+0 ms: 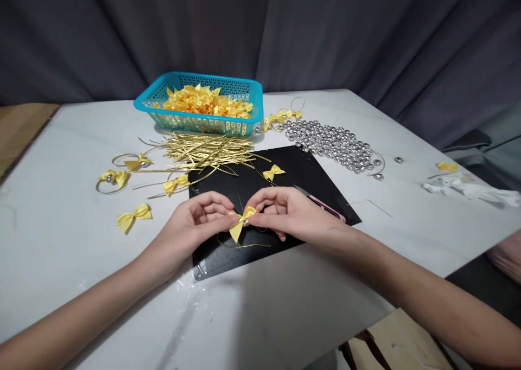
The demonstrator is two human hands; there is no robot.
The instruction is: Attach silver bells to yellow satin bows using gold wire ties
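Between my two hands, just above a black mat, is a yellow ribbon bow with a small silver bell-like bead at its middle. My left hand pinches the bow's left side between thumb and fingers. On the other side, my right hand is closed on the right loop, thumb in front. A gold cord curves out below the bow. A pink-handled cutter or scissors lies on the mat beside my right wrist, partly hidden. Another yellow bow rests near the mat's top edge.
Behind the mat lies a pile of gold cords, with a blue basket of yellow bows beyond. Many silver beads spread to the right. Finished-looking bows with cord loops sit at left. A white crumpled cloth or glove lies far right.
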